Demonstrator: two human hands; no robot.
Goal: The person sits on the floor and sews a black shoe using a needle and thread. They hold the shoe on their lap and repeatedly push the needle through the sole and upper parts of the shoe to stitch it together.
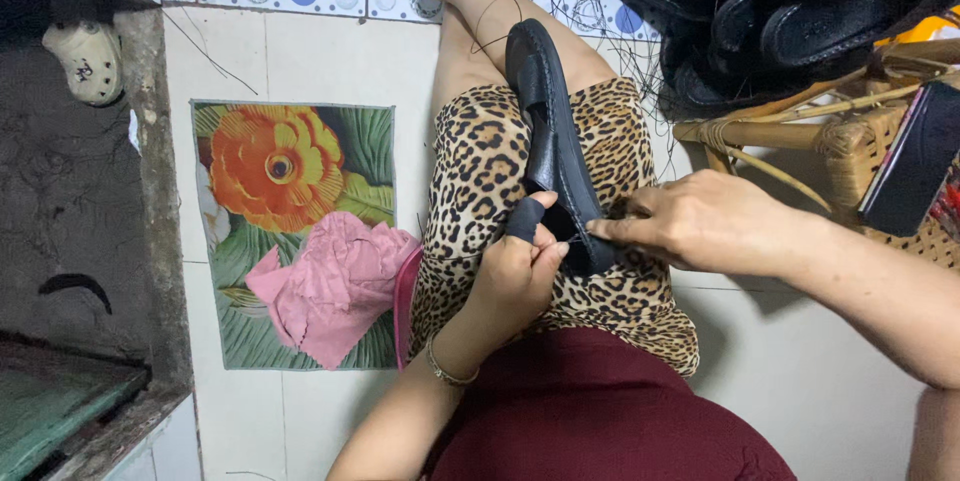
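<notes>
Woven cane basket (850, 141) at upper right, piled with black shoes (760, 11). Black leather slip-on shoe (552, 141) lying along leopard-print lap (480, 191), heel end toward the body. Left hand (515, 266) gripping the heel end from below, thumb in a black fabric guard (524, 220) pressed on the rim. Right hand (700, 221) reaching in from the right, fingers pinched tight at the shoe edge; what is pinched: cannot tell. Pink crumpled cloth (335, 286) on flower-print floor mat (290, 171) beside the leg.
</notes>
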